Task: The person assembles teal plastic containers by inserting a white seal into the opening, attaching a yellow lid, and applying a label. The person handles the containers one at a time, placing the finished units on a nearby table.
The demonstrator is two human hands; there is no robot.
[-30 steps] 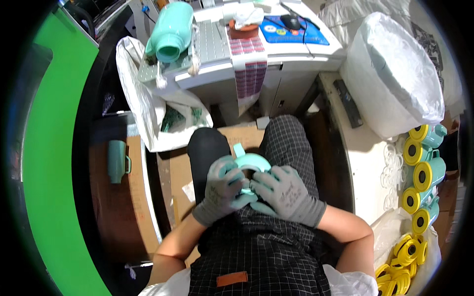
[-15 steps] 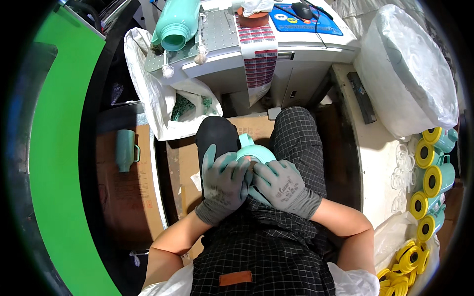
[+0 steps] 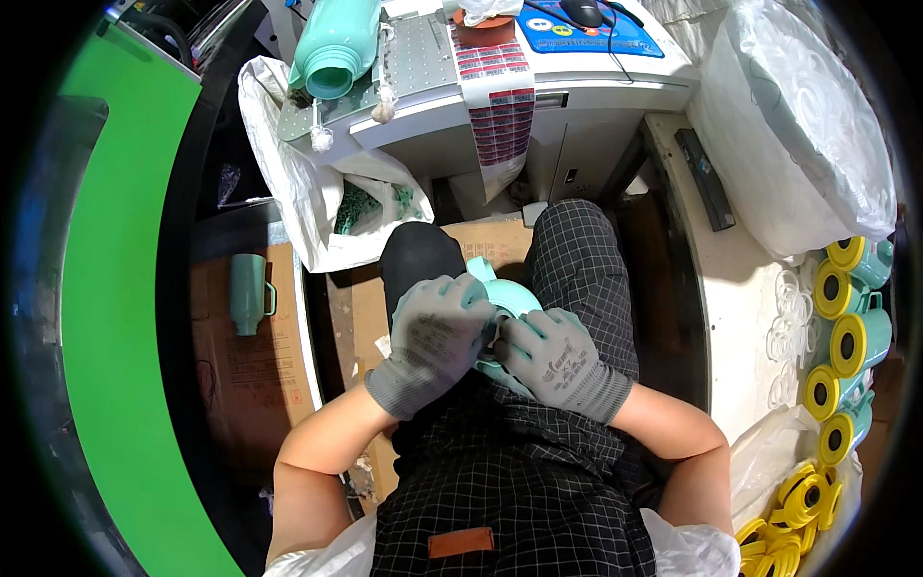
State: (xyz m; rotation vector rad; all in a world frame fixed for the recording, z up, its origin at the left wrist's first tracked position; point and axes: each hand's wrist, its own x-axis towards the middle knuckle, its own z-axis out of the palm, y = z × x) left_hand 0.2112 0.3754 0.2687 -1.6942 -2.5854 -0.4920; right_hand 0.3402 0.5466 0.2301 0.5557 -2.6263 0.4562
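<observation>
A mint-green mug [image 3: 510, 296] with a loop handle rests between my thighs, its handle pointing away from me. My left hand [image 3: 437, 325], in a grey glove with green fingertips, curls its fingers over the left side of the mug's mouth. On the near right side of the mouth, my right hand [image 3: 553, 354] in a matching glove has its fingers bent against the rim. The fingertips of both hands meet over the dark opening. Whatever small part they may pinch there is hidden by the gloves.
At right, several mint mugs with yellow lids [image 3: 848, 344] line the white bench [image 3: 740, 356] beside white rings [image 3: 790, 322]. Yellow lids [image 3: 806, 498] fill a bag. A mug [image 3: 250, 293] lies in the left carton. Ahead, a large mint bottle [image 3: 336, 48] lies by a label strip [image 3: 500, 120].
My left hand has turned, its raised fingers folding down over the mug's mouth. The right fingers have curled in more at the rim. The whole view has shifted slightly.
</observation>
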